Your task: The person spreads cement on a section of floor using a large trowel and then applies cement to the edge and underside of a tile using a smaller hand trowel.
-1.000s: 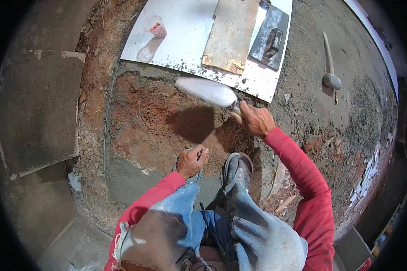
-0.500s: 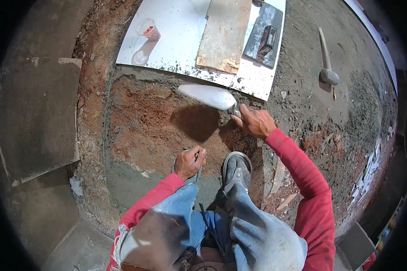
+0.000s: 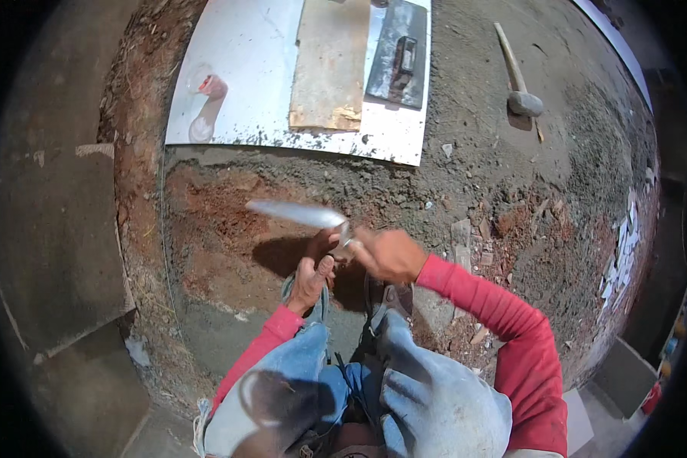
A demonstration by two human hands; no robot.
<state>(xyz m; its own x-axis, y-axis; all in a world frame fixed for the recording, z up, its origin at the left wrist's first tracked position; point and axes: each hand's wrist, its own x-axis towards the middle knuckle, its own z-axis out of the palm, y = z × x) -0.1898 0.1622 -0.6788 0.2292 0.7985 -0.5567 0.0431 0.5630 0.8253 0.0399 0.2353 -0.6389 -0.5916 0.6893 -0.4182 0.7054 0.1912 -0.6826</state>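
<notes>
The right hand [image 3: 393, 256] is closed around the handle of a trowel [image 3: 301, 214], whose blurred, pale blade points between 9 and 10 o'clock above the reddish soil [image 3: 206, 256]. The left hand [image 3: 308, 282] is just beside the trowel, between 8 and 9 o'clock from the right hand, fingers partly bent; I cannot tell whether it touches the trowel or holds anything.

From the middle of the view, a white sheet [image 3: 259, 46] lies between 11 and 12 o'clock. On it, a clear cup [image 3: 206, 84] with something red inside sits nearest 10 o'clock, a wooden board [image 3: 330, 69] at 12, and a dark float [image 3: 382, 72] just beyond. A mallet [image 3: 524, 103] lies at 2 o'clock, white shards [image 3: 622, 259] near 3.
</notes>
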